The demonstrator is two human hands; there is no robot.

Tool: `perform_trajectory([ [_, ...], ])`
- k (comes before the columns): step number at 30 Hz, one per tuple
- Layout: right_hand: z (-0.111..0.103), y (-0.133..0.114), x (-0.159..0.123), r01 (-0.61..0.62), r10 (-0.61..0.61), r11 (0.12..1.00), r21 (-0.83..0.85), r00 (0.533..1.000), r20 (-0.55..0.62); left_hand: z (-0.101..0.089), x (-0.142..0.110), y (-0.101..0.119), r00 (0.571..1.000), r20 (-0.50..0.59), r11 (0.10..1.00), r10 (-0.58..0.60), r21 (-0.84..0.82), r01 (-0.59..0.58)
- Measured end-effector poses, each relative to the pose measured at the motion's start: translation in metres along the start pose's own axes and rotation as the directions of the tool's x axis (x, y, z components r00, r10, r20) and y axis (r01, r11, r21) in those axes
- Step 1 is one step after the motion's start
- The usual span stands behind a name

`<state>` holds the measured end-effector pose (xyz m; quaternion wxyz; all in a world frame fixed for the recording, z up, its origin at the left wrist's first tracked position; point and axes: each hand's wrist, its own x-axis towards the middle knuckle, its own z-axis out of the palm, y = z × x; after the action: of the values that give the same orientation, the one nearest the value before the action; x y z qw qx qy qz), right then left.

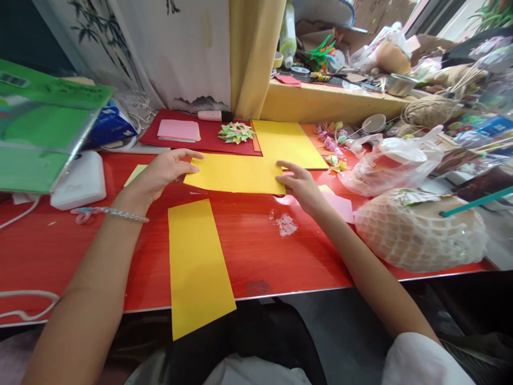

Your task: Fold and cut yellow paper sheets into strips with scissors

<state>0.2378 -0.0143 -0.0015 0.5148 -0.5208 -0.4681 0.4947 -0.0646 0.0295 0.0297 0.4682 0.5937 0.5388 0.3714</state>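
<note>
Between my two hands a yellow paper strip (236,174) is held level by its short ends, just over the red table. My left hand (166,170) pinches the left end between thumb and fingers. At the right end, my right hand (298,183) grips the edge the same way. Nearer to me lies a second yellow paper piece (200,262), its lower end sticking out past the table's front edge. Behind the held strip is a larger yellow sheet (284,139), partly covered by it.
A dark red sheet (160,140) carries pink paper squares (178,130), a folded paper flower (235,132) and a marker (214,115). On the left are a green packet (36,128) and a white box (80,181). A net-wrapped bundle (420,230) and plastic bags (395,160) crowd the right.
</note>
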Motion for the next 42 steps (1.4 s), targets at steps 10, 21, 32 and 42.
perform_trajectory([
  [10,-0.010,0.012,0.014,-0.053,0.050,0.996,0.071,0.998,0.041,-0.017,-0.011,-0.003,1.000,0.001,0.851,-0.029,0.525,0.024],
  [21,-0.011,0.017,0.019,-0.020,0.030,0.977,0.213,0.999,-0.045,-0.014,-0.050,-0.002,0.893,0.404,0.612,-0.197,0.763,-0.210],
  [32,-0.002,0.017,0.011,0.035,-0.040,0.985,0.167,0.999,0.023,0.011,-0.011,0.027,0.997,-0.067,0.993,0.025,-0.113,-0.032],
  [42,0.000,0.017,0.011,-0.013,-0.004,0.982,0.190,0.996,0.092,0.021,0.000,-0.008,0.994,-0.096,0.998,0.056,-0.011,-0.058],
])
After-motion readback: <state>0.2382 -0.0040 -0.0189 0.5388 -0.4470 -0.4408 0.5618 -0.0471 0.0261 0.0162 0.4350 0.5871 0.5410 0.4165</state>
